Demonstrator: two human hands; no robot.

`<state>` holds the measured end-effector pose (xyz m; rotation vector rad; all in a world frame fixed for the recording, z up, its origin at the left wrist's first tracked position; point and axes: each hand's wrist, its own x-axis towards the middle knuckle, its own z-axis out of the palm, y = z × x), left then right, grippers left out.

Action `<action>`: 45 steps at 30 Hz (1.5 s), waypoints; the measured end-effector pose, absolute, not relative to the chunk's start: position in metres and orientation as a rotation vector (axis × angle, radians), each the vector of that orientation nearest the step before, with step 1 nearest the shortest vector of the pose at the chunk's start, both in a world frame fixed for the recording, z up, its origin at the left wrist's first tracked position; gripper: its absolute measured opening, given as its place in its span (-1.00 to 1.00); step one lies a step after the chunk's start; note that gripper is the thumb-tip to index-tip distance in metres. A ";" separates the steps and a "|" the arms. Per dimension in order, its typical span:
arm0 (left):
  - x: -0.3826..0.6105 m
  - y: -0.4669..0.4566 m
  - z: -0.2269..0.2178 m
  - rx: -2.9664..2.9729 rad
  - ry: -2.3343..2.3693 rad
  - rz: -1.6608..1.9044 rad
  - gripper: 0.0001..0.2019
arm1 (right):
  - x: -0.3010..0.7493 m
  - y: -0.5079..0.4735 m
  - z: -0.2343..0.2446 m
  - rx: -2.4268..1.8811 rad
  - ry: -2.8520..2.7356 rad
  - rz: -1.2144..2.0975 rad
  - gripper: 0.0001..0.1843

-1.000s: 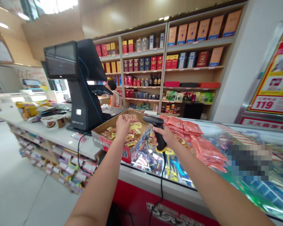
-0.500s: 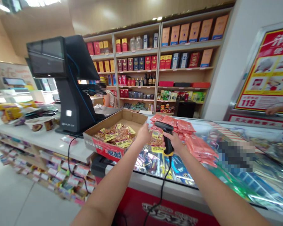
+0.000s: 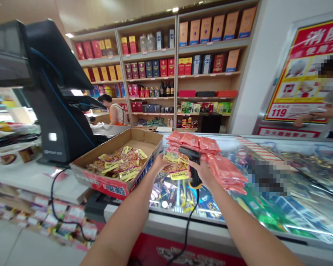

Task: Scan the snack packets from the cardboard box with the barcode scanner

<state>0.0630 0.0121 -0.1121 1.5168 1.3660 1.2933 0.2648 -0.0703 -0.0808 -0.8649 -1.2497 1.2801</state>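
Observation:
My right hand (image 3: 203,173) is closed round the grip of a black corded barcode scanner (image 3: 192,164), held over the glass counter top (image 3: 266,207). My left hand (image 3: 158,163) is closed on a yellow-labelled snack packet (image 3: 175,166), held just left of the scanner head. Left of my hands sits an open cardboard box (image 3: 115,183) holding several of the same snack packets (image 3: 119,164). A row of red-orange packets (image 3: 211,157) lies on the glass behind and to the right of the scanner.
A black register terminal (image 3: 54,96) stands at the left on the white counter (image 3: 22,177), its cable hanging off the edge. Shelves of boxed goods (image 3: 183,70) fill the back wall. One person stands behind the terminal (image 3: 115,111), another at the right edge (image 3: 331,107).
My left hand left the box with a packet and came right, up to the scanner. The view has swung left and moved closer to the counter.

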 end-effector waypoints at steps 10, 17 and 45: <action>0.065 0.019 -0.100 1.354 1.454 1.810 -0.79 | 0.268 -0.071 -0.085 -0.868 -1.274 1.217 -0.69; 0.078 0.008 -0.100 1.197 0.844 1.536 -0.58 | 0.271 -0.074 -0.082 -0.850 -1.287 1.197 -0.66; 0.068 0.008 -0.102 1.667 1.265 1.913 -0.53 | 0.278 -0.080 -0.075 -0.889 -1.608 1.160 -0.72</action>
